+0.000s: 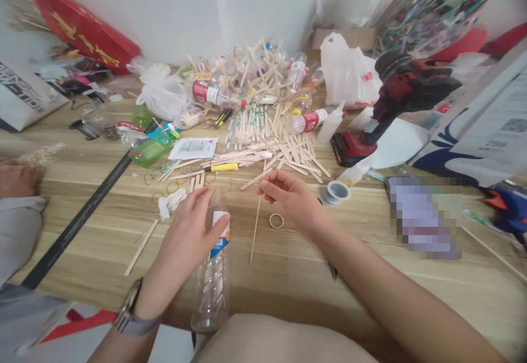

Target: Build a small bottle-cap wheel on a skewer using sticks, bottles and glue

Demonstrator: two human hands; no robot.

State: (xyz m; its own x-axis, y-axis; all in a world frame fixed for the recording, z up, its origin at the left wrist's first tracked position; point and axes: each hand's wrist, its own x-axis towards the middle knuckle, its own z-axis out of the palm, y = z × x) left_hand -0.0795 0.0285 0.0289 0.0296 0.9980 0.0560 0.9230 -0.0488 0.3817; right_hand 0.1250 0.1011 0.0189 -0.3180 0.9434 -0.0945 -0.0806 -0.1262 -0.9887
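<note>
My left hand (196, 225) is closed around the upper part of a clear plastic bottle (212, 291), its thumb by the blue and white label. The bottle stands at the near table edge; my fingers hide part of its neck. My right hand (284, 190) pinches a thin wooden skewer (256, 230) that slants down towards the tabletop. At the skewer's upper end, just above my fingers, is a small white cap (265, 155). A small pale ring (276, 221) lies on the table right of the skewer.
Wooden sticks (302, 151) and bottles are heaped at the back. To the right are a roll of grey tape (335, 193), a red-black cordless drill (395, 99) and a blurred-out phone (424, 217). A yellow-handled knife (224, 167) lies ahead. Another person's hand (18, 179) rests far left.
</note>
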